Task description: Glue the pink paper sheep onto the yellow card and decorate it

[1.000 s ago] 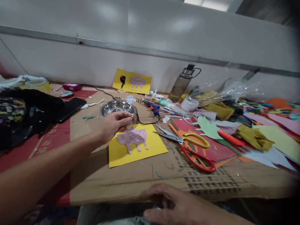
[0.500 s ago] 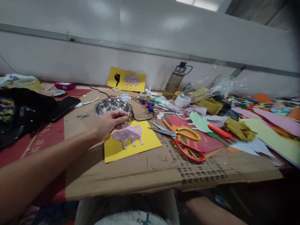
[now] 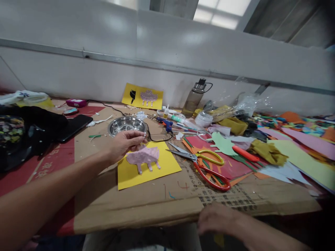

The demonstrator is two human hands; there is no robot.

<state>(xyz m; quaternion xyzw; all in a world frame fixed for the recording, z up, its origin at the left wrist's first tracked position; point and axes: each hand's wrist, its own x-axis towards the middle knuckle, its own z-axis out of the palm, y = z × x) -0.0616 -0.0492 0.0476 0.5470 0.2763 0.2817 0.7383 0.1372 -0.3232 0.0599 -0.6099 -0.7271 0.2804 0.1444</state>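
My left hand (image 3: 128, 143) is closed in a pinch on a small white bead (image 3: 144, 134), just above the yellow card (image 3: 167, 164). Glued-looking pearl beads (image 3: 150, 169) sit at the feet of a pale purple animal cutout (image 3: 143, 157) on that card, and my hand covers part of its top. Right behind the hand stands a shiny metal bowl (image 3: 112, 126) with small bits in it. At the table's front edge is my right hand (image 3: 213, 218), blurred, its fingers too smeared to read. Large scissors (image 3: 213, 174) with a yellow and a red handle lie half-open right of the card.
A finished-looking yellow card (image 3: 136, 96) leans on the wall. Behind lie a blue glue gun (image 3: 164, 123) with its cord and a water bottle (image 3: 194, 97). Coloured paper (image 3: 193, 143) and an orange-handled cutter (image 3: 245, 153) spread right. A black phone (image 3: 75, 127) lies left.
My right hand has come up from below the table to its front edge. The left hand keeps its pinch over the card. The whole view has shifted slightly downward.
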